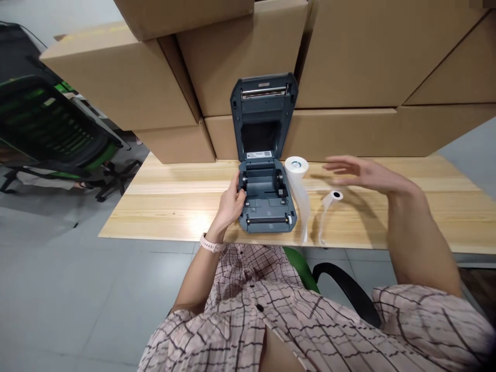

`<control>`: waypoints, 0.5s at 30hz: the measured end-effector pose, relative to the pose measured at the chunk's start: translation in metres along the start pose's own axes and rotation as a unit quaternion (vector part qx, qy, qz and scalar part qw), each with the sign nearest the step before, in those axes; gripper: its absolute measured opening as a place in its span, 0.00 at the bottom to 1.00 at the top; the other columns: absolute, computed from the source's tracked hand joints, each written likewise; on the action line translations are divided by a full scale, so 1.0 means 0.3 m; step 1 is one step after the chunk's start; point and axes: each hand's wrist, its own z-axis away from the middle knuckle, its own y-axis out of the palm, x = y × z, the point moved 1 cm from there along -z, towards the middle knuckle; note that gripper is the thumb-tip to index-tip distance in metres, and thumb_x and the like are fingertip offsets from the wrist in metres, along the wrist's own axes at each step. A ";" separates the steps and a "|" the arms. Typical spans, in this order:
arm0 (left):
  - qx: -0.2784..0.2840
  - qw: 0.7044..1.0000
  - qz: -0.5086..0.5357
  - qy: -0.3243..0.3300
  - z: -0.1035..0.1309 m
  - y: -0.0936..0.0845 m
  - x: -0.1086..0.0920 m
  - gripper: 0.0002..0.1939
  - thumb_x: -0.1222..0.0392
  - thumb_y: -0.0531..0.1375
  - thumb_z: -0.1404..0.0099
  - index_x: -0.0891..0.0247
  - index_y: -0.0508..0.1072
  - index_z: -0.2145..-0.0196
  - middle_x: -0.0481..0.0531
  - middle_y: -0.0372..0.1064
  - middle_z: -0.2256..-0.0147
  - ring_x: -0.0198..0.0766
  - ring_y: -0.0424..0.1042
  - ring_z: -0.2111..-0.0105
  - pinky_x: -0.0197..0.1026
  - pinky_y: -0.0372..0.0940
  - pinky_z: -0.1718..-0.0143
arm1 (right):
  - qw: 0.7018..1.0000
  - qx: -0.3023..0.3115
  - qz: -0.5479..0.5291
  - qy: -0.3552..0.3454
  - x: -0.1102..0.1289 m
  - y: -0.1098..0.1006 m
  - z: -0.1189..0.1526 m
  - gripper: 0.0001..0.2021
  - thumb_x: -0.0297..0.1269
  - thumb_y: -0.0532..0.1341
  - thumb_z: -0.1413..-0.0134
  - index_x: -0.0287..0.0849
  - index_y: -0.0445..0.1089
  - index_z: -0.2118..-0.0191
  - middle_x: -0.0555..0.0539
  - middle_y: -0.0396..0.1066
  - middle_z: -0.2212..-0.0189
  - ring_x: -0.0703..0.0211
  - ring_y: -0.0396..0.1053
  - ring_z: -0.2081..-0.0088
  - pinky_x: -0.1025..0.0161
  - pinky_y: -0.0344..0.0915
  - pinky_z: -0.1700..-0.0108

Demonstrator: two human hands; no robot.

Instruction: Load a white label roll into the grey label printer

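A dark grey label printer (267, 202) stands on the wooden table with its lid (264, 111) raised. Its roll compartment holds no paper. My left hand (231, 202) grips the printer's left side, thumb over the rim. Just right of the printer a large white paper roll (296, 166) stands on end, its loose strip trailing towards the front edge. Farther right lies a small white paper roll (336, 196) with a dark core, its narrow strip also unrolled. My right hand (366, 173) hovers beyond the small roll, fingers stretched out and holding nothing.
Large cardboard boxes (349, 51) are stacked along the back of the wooden table (166, 201), right behind the printer. A black and green office chair (58, 129) is on the floor at the left. Part of another chair (344, 287) shows beside my lap.
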 end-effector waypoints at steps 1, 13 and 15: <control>0.011 1.000 -0.003 -0.004 -0.001 -0.002 -0.001 0.33 0.57 0.63 0.33 0.55 0.68 0.31 0.59 0.80 0.47 0.47 0.79 0.53 0.53 0.71 0.45 | 1.000 0.011 0.009 -0.003 0.021 0.008 -0.052 0.44 0.48 0.78 0.54 0.55 0.67 0.31 0.34 0.67 0.31 0.34 0.66 0.31 0.36 0.67 0.33; 0.022 0.999 -0.008 -0.045 0.011 0.014 0.009 0.36 0.60 0.57 0.29 0.55 0.59 0.26 0.60 0.78 0.41 0.47 0.78 0.48 0.54 0.69 0.43 | 0.994 0.053 -0.080 -0.055 0.110 0.126 -0.246 0.41 0.64 0.76 0.66 0.46 0.76 0.45 0.37 0.81 0.47 0.35 0.78 0.47 0.43 0.74 0.45; 0.019 0.999 0.000 -0.045 0.015 0.016 0.009 0.34 0.59 0.58 0.29 0.53 0.60 0.27 0.59 0.78 0.41 0.48 0.78 0.47 0.55 0.69 0.42 | 0.993 0.003 -0.064 -0.099 0.189 0.119 -0.203 0.41 0.69 0.73 0.64 0.45 0.77 0.47 0.37 0.82 0.49 0.37 0.79 0.50 0.44 0.74 0.49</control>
